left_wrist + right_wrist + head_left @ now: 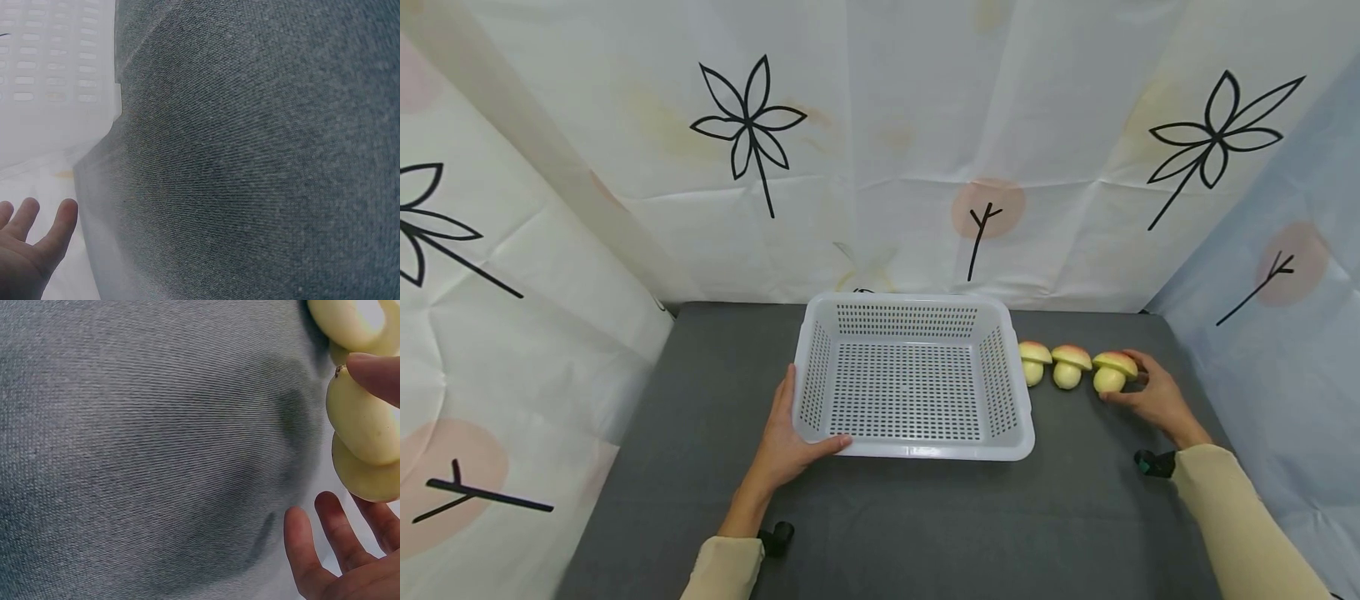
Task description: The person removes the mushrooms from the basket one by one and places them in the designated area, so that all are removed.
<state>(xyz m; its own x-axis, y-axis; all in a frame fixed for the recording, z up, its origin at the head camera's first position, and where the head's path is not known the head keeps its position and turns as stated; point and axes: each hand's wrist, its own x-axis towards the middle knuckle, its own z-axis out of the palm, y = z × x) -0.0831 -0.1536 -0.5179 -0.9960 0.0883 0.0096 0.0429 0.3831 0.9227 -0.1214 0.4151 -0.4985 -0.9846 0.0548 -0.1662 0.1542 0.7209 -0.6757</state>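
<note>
A white perforated plastic basket [904,392] stands on the dark grey table. My left hand [788,442] is at its near left corner, thumb along the front rim and straight fingers against the left side. Three mushrooms with yellow stems and reddish caps line up right of the basket: the leftmost mushroom [1034,362] close to its rim, the middle mushroom [1070,367], and the rightmost mushroom [1112,372]. My right hand [1153,402] pinches the rightmost one, thumb at the stem and a finger at the cap. In the right wrist view its other fingers [300,540] are spread.
Grey cloth [925,525] covers the table. A white curtain with black plant drawings [880,150] rises behind it, with another fabric panel [1292,350] on the right. A dark wrist device [1153,463] sits on each arm.
</note>
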